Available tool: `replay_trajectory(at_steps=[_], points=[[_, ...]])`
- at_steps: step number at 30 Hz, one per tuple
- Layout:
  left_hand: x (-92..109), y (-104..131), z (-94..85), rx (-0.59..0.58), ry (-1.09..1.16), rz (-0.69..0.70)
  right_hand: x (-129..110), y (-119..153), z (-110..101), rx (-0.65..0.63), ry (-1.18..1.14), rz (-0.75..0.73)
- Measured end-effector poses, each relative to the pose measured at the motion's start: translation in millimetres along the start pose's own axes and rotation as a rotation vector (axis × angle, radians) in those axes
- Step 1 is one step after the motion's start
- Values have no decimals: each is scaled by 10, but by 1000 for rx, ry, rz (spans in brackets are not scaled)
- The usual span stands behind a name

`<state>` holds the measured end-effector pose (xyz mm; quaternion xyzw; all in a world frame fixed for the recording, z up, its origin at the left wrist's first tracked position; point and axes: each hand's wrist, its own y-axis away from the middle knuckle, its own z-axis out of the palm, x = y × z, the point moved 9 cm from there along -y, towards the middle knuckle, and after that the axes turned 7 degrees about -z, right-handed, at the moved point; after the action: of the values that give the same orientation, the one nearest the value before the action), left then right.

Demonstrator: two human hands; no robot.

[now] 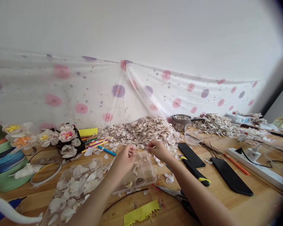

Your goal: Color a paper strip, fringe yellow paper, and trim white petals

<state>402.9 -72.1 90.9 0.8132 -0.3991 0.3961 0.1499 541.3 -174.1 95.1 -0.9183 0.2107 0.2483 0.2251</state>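
My left hand (128, 155) hovers over the back left of a clear divided box (145, 169), its fingers curled together. Close to its right, my right hand (158, 149) has thumb and fingertips pinched over the box's back edge. Whatever either hand holds is too small to make out. A few pale scraps lie in the box compartments. Behind both hands rises a large heap of whitish petals (151, 128). To the left, a clear tray holds bigger white petals (79, 185). A fringed yellow strip (141, 213) and scissors (173, 194) lie in front of the box.
Finished-looking flowers (67, 136) and a striped pot (8, 160) stand left, near coloured pens (99, 142). On the right are a black-and-yellow cutter (194, 171), two black slabs (231, 175), a power strip (261, 171) and metal bowls (181, 122). Part of another hand shows at the right edge.
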Motion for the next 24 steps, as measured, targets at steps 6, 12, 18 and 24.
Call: replay_trajectory(at_steps=[6,12,18,24], points=[[-104,-72,189,-17,3,14,-59,40,96,-105,137,-39],[-117,-77,241,-11,18,41,1,64,309,-192,246,-48],[-157,-74,277,-32,31,35,46,8,257,-217,240,-62],[-170,-65,311,-48,33,21,12,86,353,-303,259,-149]])
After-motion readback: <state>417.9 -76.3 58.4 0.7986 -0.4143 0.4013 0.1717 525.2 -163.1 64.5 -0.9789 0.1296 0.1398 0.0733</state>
